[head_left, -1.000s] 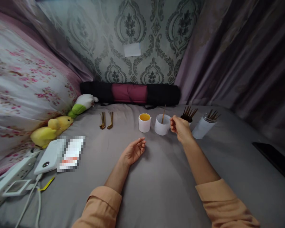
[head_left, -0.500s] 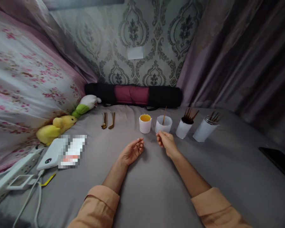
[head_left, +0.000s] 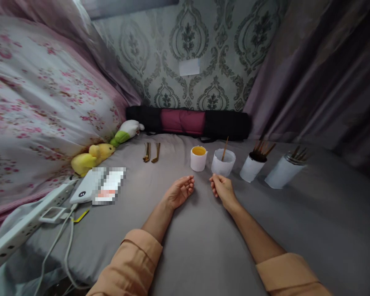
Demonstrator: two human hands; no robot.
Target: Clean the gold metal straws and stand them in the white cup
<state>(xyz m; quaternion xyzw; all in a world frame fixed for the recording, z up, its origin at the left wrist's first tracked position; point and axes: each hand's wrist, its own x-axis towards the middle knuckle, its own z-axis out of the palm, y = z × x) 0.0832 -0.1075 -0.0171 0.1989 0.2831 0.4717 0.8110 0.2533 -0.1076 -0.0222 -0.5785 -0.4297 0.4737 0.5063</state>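
Observation:
My left hand (head_left: 180,192) rests palm up on the grey bedsheet (head_left: 185,246), fingers loosely curled and apart, holding nothing. My right hand (head_left: 222,190) lies a little to its right, fingers pinched together just in front of a translucent white cup (head_left: 223,163) that has one thin brown stick standing in it. Whether the pinch holds anything I cannot make out. A white cup of orange liquid (head_left: 199,158) stands left of that cup. Two more white cups (head_left: 252,166) (head_left: 282,171) with several brown sticks stand to the right.
Two gold bent straws (head_left: 151,152) lie at the back left. Yellow (head_left: 91,158) and green-white (head_left: 125,132) plush toys lean on a floral pillow. A power bank (head_left: 85,190), a power strip (head_left: 24,224) and cables lie at the left. A black and maroon roll (head_left: 188,122) lines the wall.
My right hand drew back from beside the stick cups to the sheet in front of the translucent cup. The view shifted left and up. My left hand stayed still.

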